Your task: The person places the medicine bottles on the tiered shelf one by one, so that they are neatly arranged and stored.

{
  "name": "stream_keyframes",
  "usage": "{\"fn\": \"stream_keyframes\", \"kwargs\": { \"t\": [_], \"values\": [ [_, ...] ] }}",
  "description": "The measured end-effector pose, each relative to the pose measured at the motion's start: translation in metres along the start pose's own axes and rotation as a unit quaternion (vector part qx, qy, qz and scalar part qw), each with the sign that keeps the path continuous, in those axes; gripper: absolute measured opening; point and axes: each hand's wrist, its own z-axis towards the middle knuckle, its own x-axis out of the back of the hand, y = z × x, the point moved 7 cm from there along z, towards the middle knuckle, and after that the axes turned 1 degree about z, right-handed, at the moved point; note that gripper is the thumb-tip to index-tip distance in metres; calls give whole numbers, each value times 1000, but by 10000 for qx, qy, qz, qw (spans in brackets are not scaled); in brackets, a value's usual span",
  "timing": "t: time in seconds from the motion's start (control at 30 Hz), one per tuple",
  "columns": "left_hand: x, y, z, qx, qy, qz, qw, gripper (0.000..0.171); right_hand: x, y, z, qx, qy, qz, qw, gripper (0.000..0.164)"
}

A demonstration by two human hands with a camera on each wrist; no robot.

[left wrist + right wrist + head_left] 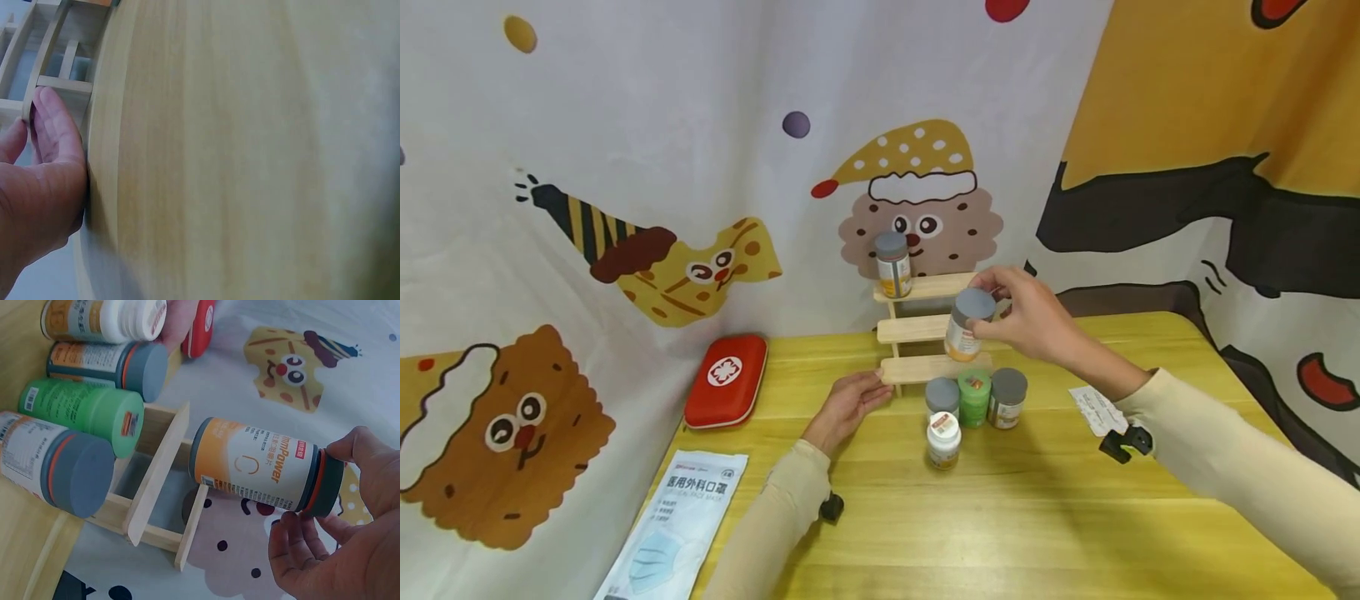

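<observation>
My right hand (pixel 1028 317) pinches a supplement bottle (pixel 961 337) by its grey cap, thumb and fingers on opposite sides. In the right wrist view the orange and white label of this bottle (pixel 253 465) faces the camera. It is held in front of the upper steps of a three-step wooden rack (pixel 917 369). The left end of the lowest step lies between the thumb and fingers of my left hand (pixel 848 404). A similar grey-capped bottle (pixel 893 268) stands upright on the top step's left end.
Before the rack stand a green bottle (pixel 974 402), two grey-capped bottles (pixel 1009 407) and a white bottle (pixel 943 450). A red first-aid case (pixel 726 382) and a face mask packet (pixel 677 525) lie on the left. A blister pack (pixel 1097 410) lies on the right. A patterned curtain hangs behind.
</observation>
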Motion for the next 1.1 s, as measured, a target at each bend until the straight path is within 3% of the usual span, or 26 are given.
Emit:
{"fn": "stream_keyframes", "kwargs": {
  "t": [0.6, 0.8, 1.1],
  "values": [
    [1, 0, 1, 113, 43, -36, 9999, 49, -9, 22, 65, -391, 668, 1031, 9917, 51],
    [2, 0, 1, 120, 77, -68, 9999, 48, -20, 32, 79, -407, 926, 1338, 9858, 54],
    [0, 1, 0, 101, 63, -64, 9999, 43, -29, 41, 93, -498, 1202, 1363, 9821, 53]
  ]
}}
